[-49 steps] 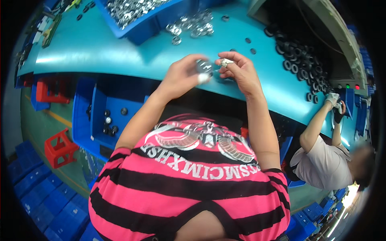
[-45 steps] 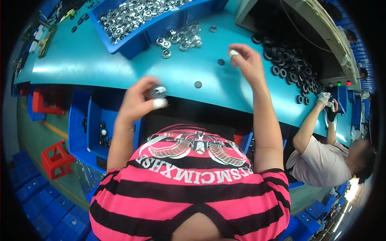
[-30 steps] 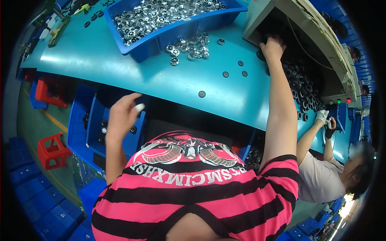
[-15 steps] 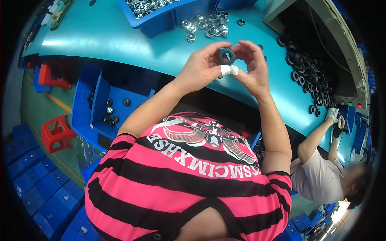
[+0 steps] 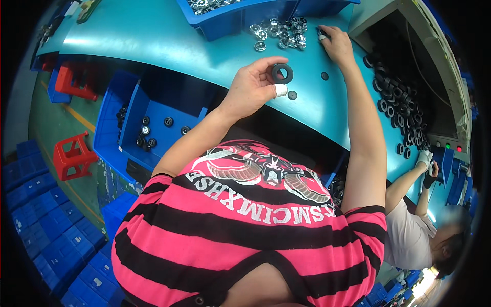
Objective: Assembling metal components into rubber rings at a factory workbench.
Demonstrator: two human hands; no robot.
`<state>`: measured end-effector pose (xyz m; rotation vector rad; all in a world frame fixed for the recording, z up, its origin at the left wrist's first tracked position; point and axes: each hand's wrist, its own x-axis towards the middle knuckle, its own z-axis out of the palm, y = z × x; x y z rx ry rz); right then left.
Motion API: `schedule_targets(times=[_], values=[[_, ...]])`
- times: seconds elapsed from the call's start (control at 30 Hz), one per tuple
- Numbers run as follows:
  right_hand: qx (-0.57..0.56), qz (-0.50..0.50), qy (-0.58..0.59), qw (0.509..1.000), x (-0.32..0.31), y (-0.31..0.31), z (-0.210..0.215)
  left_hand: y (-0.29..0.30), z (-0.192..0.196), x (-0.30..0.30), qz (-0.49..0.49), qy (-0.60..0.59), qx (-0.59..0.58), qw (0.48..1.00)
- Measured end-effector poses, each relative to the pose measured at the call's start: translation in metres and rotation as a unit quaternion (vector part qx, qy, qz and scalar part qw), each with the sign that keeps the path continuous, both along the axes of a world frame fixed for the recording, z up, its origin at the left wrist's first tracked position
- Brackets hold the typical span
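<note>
hidden: the right hand (image 5: 335, 45) lies knuckles-up at the far edge of the tabletop (image 5: 153, 46), so its fingertips are covered; whether they are spread, pressed together or pinching something cannot be told.
cut off: the blue bin (image 5: 230, 18) of silvery metal parts runs out of the top of the picture, and only its near wall and a strip of its contents show.
hard to make out: the loose silver rings (image 5: 279, 35) beside the bin blur into a small heap; single pieces cannot be counted. a tiny dark piece sits right at the right hand's fingertips, too small to identify.
left hand: the left hand (image 5: 253, 84) is raised just above the tabletop, palm turned up and toward the person, wrist bent back. its fingers (image 5: 261, 64) curl over, and the thumb, wearing a white cot, closes from below.
black ring: the black ring (image 5: 282, 73) is pinched between the left thumb and fingers, face toward the camera, its hole showing clearly.
right arm: stretched long and nearly straight across the tabletop, well apart from the left hand.
small dark discs: two small dark discs (image 5: 292, 95) lie flat on the tabletop, one just beside the left thumb, the other farther toward the right arm.
black rings at right: a scatter of black rings (image 5: 396, 105) lies along the right side of the tabletop, below a dark machine opening.
lower tray: a blue tray (image 5: 163, 128) under the tabletop edge holds a few dark round parts.
other person: a person in a white shirt (image 5: 409, 240) at lower right, gloved hands raised, partly out of frame.
</note>
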<state>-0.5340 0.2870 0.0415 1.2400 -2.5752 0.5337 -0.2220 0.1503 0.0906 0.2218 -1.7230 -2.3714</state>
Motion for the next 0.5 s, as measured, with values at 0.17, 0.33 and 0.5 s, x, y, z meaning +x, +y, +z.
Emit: schedule_targets(times=[0.17, 0.33, 0.5], values=[[-0.013, -0.018, -0.14, 0.99, 0.039, 0.011, 0.023, -0.003, -0.004, 0.005, 0.011, -0.009, -0.01, 1.0], [-0.218, 0.063, -0.4, 0.888, 0.121, 0.031, 0.045, -0.004, -0.003, 0.004, -0.007, -0.002, -0.004, 1.0], [-0.288, 0.099, -0.532, 0.79, 0.185, 0.035, 0.065, -0.003, -0.008, 0.002, -0.027, -0.008, -0.009, 1.0]])
